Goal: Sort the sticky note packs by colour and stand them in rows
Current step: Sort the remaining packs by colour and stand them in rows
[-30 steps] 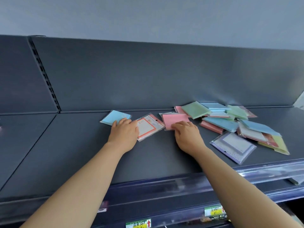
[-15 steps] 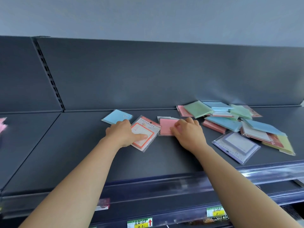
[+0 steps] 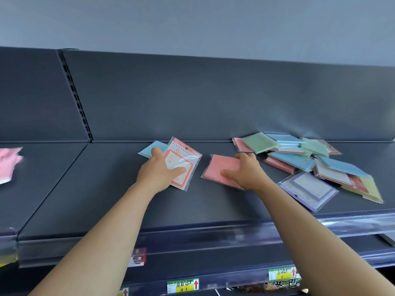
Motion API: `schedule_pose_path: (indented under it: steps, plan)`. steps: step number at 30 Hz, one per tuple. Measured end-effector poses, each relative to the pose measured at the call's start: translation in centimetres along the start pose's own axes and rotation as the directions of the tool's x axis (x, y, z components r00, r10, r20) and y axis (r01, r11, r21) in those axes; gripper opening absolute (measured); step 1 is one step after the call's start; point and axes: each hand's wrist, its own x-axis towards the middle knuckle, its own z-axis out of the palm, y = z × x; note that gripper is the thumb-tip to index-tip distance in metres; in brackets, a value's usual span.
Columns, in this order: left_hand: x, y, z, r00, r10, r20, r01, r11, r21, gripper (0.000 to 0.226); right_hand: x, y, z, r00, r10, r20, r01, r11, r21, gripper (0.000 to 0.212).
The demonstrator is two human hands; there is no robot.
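Change: both packs are coming up off the shelf (image 3: 106, 189), where half a second back they were lying flat under the hands; the orange pack (image 3: 186, 165) is now tilting with its far edge raised; the pink pack (image 3: 222, 169) is now sitting further left, clear of the pile (image 3: 299, 159).
Left hand: the left hand (image 3: 159, 174) is pinching the orange pack; its thumb is lying across the clear front; its fingers are going behind the pack; one knuckle is showing over the blue pack (image 3: 149, 149), and I cannot tell whether it is touching.
Right hand: the right hand (image 3: 245, 174) is gripping the pink pack; the thumb is pressing on the top face; the fingers are curling over the far right edge.
Blue pack: it is lying flat at the far side, partly hidden behind the orange pack and the left hand.
Pile: it is lying jumbled at the right, reaching back to the rear panel; green, blue, pink and yellow packs are overlapping; a purple pack (image 3: 307, 189) is lying at its near edge, near the right wrist.
Meaning: sorting seems to be only starting; two colours are being pulled out at once; nothing is standing in a row yet.
Next: each pack is probably needing to go on edge, orange apart from pink; the glossy wrappers may be letting them slide or topple.
Elsewhere: something pink and blurred (image 3: 8, 163) is lying on the next shelf at far left.
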Motion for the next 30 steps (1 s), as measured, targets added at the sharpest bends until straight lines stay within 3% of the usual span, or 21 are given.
schedule_pose_path:
  steps: [6, 12, 30]
  plan:
    - [-0.6, -0.9, -1.8, 0.992, -0.039, -0.122, -0.006, 0.937, -0.348, 0.044, -1.0, -2.6, -0.7, 0.979, -0.093, -0.183, 0.135, 0.963, 0.232, 0.036]
    - [-2.1, -1.9, -3.9, 0.966, -0.109, -0.234, -0.012, 0.886, -0.463, 0.029, -1.6, -7.0, 0.4, 0.969, -0.124, -0.213, 0.197, 0.909, 0.368, 0.038]
    - [-6.6, -17.6, -18.0, 0.855, -0.218, -0.470, -0.018, 0.894, -0.448, 0.025, -5.7, -25.6, 10.7, 0.922, -0.368, -0.121, 0.381, 0.809, 0.447, 0.041]
